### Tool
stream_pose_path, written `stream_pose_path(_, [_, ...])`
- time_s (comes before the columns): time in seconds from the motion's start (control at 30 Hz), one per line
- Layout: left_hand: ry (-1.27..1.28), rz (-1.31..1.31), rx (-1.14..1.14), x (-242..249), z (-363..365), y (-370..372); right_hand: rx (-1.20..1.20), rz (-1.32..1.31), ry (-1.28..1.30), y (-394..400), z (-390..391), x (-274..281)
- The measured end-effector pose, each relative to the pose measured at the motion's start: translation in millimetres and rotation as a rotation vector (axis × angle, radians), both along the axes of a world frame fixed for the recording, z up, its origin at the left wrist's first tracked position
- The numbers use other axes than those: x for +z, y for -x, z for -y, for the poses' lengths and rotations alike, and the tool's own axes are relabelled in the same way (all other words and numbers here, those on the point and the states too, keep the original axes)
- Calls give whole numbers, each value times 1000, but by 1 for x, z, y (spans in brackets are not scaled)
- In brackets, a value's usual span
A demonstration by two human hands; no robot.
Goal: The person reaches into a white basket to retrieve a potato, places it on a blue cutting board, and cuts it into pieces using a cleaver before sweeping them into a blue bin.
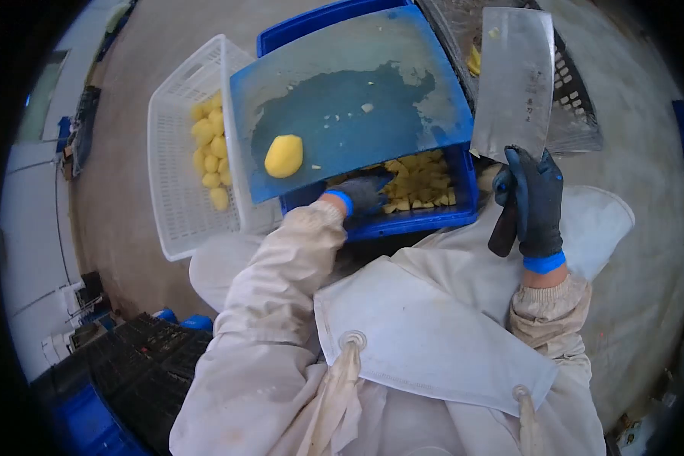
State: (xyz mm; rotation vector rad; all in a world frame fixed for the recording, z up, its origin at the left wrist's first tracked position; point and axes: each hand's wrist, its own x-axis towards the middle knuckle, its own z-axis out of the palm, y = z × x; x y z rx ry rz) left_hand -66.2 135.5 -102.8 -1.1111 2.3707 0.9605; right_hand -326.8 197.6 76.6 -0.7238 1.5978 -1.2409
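My left hand (pixel 365 192), in a dark glove with a blue cuff, reaches into the blue bin (pixel 433 220) under the board's near edge; its fingertips are partly hidden there. Cut potato pieces (pixel 422 182) lie in that bin beside the fingers. In my right hand (pixel 536 197), gloved too, is the dark handle of a wide cleaver (pixel 514 83), its blade pointing away from me, right of the board. One peeled potato (pixel 284 156) sits at the near left of the wet blue cutting board (pixel 357 91), with small scraps scattered farther up.
A white basket (pixel 159 175) holding several peeled potatoes (pixel 211 144) stands left of the board. Behind the cleaver is a black crate (pixel 574 83) with a plastic liner. Dark crates (pixel 144 365) are at the lower left. A white apron (pixel 425 327) covers my lap.
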Motion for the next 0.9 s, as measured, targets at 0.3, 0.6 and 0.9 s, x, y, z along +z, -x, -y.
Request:
stream_pose_path(0.3, [202,-193,223,-108,26,75,-91,-54,-82,3,20,-9])
stream_pose_path(0.6, [-73,21,511,-85,-2,-79,-28,-52,-122,-6,22,-7])
stream_pose_path(0.9, [-1437,-1236,1373,-24,-12,-46,102,-344,97,11,13,-37])
